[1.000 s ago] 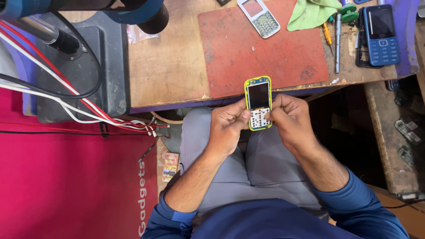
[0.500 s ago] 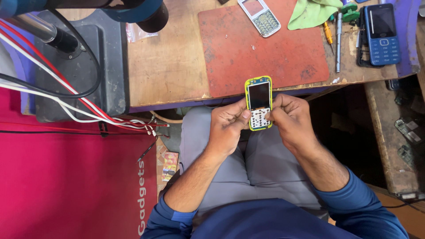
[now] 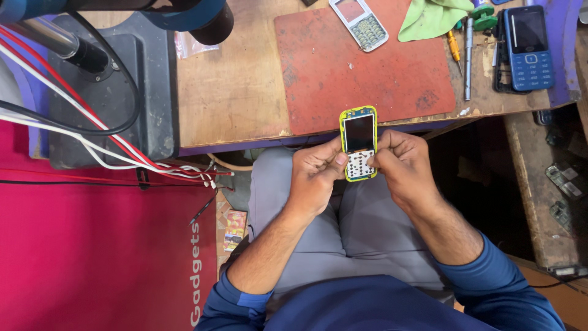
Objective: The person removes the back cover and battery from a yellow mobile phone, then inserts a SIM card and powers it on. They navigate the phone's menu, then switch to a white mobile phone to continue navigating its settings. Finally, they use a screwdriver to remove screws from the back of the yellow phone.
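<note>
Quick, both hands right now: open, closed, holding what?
Left hand: closed on the left edge of the yellow-framed keypad phone, thumb at its keypad.
Right hand: closed on the same phone's right edge.

Glossy plastic phone, worn wooden bench

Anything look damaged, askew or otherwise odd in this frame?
Yes. The yellow-edged phone, held between the left hand and right hand, shows a bare white keypad area with no keys. A second phone lies askew on the red mat.
</note>
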